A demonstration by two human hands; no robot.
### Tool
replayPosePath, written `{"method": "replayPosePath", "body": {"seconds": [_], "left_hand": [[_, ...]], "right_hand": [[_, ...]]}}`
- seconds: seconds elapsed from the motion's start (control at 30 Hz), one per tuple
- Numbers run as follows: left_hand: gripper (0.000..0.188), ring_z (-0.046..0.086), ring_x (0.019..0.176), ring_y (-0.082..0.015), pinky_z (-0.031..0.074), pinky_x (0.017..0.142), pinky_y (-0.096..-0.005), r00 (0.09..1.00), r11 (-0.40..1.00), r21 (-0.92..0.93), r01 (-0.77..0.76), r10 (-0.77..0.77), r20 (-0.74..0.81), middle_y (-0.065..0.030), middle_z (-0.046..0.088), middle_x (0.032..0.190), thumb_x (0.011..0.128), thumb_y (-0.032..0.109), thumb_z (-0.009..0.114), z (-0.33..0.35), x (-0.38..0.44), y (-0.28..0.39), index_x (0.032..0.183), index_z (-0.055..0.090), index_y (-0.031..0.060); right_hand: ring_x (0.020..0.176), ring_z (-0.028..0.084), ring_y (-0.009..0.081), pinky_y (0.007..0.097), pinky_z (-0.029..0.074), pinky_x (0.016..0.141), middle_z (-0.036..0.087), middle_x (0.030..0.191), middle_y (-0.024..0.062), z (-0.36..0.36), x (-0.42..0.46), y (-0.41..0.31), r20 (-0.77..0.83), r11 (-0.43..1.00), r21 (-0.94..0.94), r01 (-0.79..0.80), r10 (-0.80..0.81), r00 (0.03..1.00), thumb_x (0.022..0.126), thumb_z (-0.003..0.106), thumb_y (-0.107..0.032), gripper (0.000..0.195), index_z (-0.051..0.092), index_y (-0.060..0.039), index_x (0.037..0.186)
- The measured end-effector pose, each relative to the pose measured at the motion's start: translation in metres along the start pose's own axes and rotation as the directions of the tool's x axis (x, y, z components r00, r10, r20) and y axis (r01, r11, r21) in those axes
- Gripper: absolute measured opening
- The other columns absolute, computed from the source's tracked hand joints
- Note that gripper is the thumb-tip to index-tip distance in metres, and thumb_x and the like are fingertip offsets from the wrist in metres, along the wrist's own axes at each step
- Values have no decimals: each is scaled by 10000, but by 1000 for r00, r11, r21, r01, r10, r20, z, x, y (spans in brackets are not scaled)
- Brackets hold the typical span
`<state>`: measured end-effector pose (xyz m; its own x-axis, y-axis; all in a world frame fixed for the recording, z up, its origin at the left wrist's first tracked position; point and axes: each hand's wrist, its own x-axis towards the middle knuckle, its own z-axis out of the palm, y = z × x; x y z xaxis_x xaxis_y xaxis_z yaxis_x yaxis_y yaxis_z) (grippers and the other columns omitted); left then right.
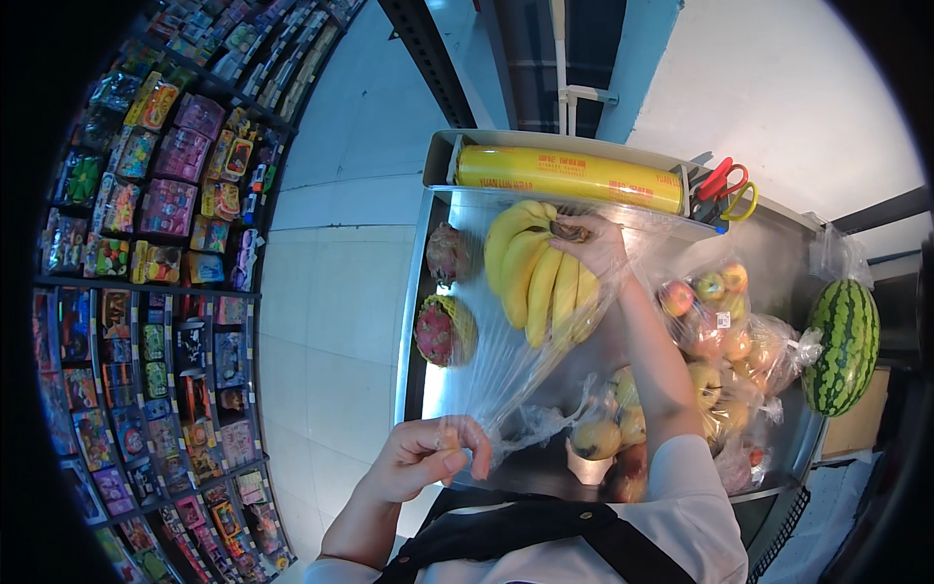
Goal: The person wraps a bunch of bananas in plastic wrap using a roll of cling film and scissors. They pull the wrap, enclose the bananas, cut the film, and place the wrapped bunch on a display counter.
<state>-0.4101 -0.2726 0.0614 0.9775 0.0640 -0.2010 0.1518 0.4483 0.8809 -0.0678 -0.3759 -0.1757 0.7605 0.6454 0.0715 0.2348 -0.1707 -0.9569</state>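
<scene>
A bunch of yellow bananas [540, 274] lies on the metal counter [474, 394] with clear plastic wrap [503, 372] stretched over it. At the bunch's dark stem, my right hand [598, 244] grips the crown. The wrap runs from the big yellow roll of film [569, 175] at the back and gathers toward my left hand [434, 452]. That hand is near the counter's front edge, fingers curled on the bunched end of the film. Left of the bananas are two dragon fruits, one bare [445, 255] and one in a yellow foam net [435, 332].
Bagged apples [704, 292], bagged yellowish pears [719, 394] and more round fruit [598, 438] sit at the right. A watermelon [843, 347] stands by the right rim. Scissors [726, 190] with red and yellow handles rest beside the roll. Shelves of packaged toys [168, 212] line the left.
</scene>
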Motion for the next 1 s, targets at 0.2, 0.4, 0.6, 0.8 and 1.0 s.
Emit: {"method": "replayPosePath", "body": {"seconds": [0.2,0.4,0.6,0.8,1.0], "left_hand": [[320,588,859,-186,474,765,-316,1000,1000,-16,-20,20,-6,-161,661,912,957,166,601,-4,-3,-1,660,541,64],[320,596,852,-193,474,755,-316,1000,1000,-12,-3,4,22,-164,658,921,961,168,600,-6,-6,-7,666,540,58],[317,607,849,-215,481,773,-348,999,999,-31,-40,40,-3,-171,641,884,962,166,604,-7,-13,-19,668,550,60],[366,593,825,-222,473,807,-379,996,991,-110,-79,74,-44,-155,629,846,955,204,594,-4,-13,-23,620,506,88],[379,530,741,-190,418,722,-362,984,975,-169,-143,123,-129,-125,604,808,963,222,578,5,-14,-26,620,472,100]], "right_hand": [[863,690,155,275,548,804,735,992,106,-9,-1,-33,84,980,-180,-80,97,992,691,906,-237,441,758,-83,1077],[1017,676,191,292,525,925,716,1105,105,-10,2,-6,62,986,121,-115,108,992,755,847,-99,414,708,-42,1140],[1284,540,266,363,441,1076,519,1433,177,-12,-58,10,-200,809,584,69,61,978,984,604,-218,437,539,-31,1374],[1289,492,311,394,457,977,454,1473,163,-10,-108,-43,122,-240,968,-72,201,972,1003,369,-606,703,362,-120,1511],[884,571,184,293,480,745,596,1228,90,-4,-137,-35,193,-304,934,-187,-13,981,1023,402,-542,612,415,-139,1485]]}}
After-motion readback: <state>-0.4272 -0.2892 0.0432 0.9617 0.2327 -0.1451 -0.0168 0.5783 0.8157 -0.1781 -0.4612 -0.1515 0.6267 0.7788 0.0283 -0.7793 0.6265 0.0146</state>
